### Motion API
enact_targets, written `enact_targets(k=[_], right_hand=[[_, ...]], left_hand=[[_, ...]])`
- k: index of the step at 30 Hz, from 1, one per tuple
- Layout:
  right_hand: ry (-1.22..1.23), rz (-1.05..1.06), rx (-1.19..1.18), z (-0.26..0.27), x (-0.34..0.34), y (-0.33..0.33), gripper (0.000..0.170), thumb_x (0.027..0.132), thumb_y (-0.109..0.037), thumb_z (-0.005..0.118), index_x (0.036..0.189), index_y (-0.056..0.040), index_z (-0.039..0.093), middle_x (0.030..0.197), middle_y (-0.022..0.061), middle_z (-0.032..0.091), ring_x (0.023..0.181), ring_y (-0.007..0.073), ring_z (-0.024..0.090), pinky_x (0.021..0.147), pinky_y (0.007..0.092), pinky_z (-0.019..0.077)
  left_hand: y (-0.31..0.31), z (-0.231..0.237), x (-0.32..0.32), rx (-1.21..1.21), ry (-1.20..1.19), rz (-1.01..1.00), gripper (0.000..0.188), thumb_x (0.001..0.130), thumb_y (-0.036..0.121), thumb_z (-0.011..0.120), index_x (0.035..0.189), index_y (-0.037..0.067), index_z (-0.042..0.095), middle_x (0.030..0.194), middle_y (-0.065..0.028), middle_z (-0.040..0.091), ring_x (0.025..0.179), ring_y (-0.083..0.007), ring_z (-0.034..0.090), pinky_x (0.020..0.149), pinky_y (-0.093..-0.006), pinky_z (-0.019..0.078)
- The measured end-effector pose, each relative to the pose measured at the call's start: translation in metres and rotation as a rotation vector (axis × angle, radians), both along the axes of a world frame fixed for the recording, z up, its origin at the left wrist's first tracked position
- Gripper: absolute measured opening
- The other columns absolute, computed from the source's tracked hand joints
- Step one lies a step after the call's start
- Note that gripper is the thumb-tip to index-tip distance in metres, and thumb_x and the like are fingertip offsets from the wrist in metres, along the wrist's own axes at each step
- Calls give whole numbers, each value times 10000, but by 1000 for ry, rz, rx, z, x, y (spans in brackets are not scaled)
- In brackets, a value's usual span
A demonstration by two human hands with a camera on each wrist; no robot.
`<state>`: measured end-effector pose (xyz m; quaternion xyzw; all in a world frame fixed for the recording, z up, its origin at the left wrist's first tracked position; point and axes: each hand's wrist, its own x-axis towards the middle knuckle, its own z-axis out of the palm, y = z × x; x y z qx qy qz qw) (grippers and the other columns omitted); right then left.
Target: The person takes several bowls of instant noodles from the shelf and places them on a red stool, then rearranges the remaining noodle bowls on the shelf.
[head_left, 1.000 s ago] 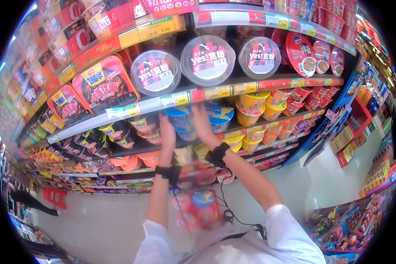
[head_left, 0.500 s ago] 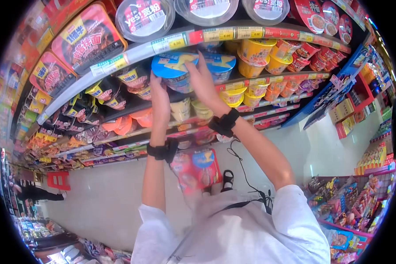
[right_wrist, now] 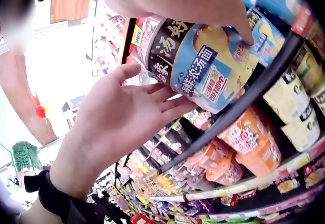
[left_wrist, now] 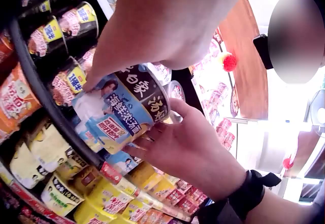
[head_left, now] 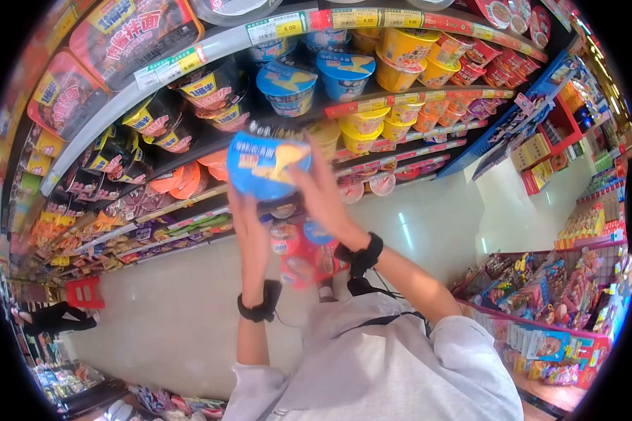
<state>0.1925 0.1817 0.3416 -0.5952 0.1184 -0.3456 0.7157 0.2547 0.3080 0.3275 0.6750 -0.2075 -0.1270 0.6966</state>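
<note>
Both hands hold a blue instant noodle tub (head_left: 260, 165) in front of the shelves, its lid tilted toward the head camera. My left hand (head_left: 249, 231) grips its left side, fingers partly hidden beneath it. On the other side my right hand (head_left: 323, 193) grips it, thumb near the lid's edge. In the left wrist view the right hand (left_wrist: 190, 142) has its fingers against the tub's wall (left_wrist: 124, 109). The right wrist view shows the left hand (right_wrist: 119, 107) with fingers under the tub (right_wrist: 203, 64). Behind, matching blue tubs (head_left: 286, 88) stand on the shelf.
Black noodle tubs (head_left: 214, 91) stand left on that shelf, yellow ones (head_left: 404, 56) right. A price-tag rail (head_left: 225, 45) runs along the shelf above. Below the hands is a red basket (head_left: 312, 277) with packages. A snack display (head_left: 541, 288) stands at the right.
The hands have drawn the blue tub off the shelf, out from under the rail and down toward the body. Other blue tubs behind it have come into view.
</note>
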Motion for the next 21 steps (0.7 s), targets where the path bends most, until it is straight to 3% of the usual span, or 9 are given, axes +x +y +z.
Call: enact_targets(k=[5,6,10,12,15,17,21], right_hand=[[83,-6,-52,-83,7,37,643,904,-122,550,1445,-8,221,1321,157,443,1174,189,452,981,305,379],[187,10,-14,-70,0,47,642,901,-123,552,1442,-6,226,1337,161,431,1206,192,419,1014,314,335],[266,64,143,-116,0,69,643,891,-119,562,1434,-11,236,1330,149,438,1192,190,431,999,312,355],[378,161,-22,-150,-4,69,646,891,-160,551,1439,-23,240,1434,169,310,1281,258,364,1061,344,297],[518,152,-47,-179,-3,74,623,868,-149,572,1413,-18,299,1439,196,319,1297,317,370,1063,369,317],[437,23,102,-252,13,86,607,857,-134,589,1394,-11,334,1409,195,362,1285,309,386,1054,363,329],[540,-15,60,-343,23,92,612,863,-138,592,1388,8,313,1378,190,376,1310,282,346,1079,343,274]], left_hand=[[42,-80,2,63,134,90,502,1002,214,343,1448,23,216,1422,-133,333,1296,-212,360,1104,-355,263],[47,-99,6,60,129,99,497,1001,208,349,1445,24,222,1420,-136,336,1292,-215,364,1098,-353,269],[70,-168,12,98,119,89,480,998,183,373,1431,21,244,1409,-144,349,1273,-226,384,1073,-345,296],[79,-204,16,124,137,66,490,984,143,391,1427,9,232,1407,-157,347,1270,-238,382,1065,-348,299],[93,-259,18,121,203,28,534,951,57,422,1425,-8,186,1400,-183,342,1271,-259,372,1055,-359,299],[99,-291,17,86,243,-28,557,936,21,436,1422,-5,165,1385,-191,353,1265,-264,382,1043,-365,320],[110,-361,14,116,283,-63,592,900,-34,468,1401,-14,153,1373,-208,352,1248,-273,400,1025,-368,355]])
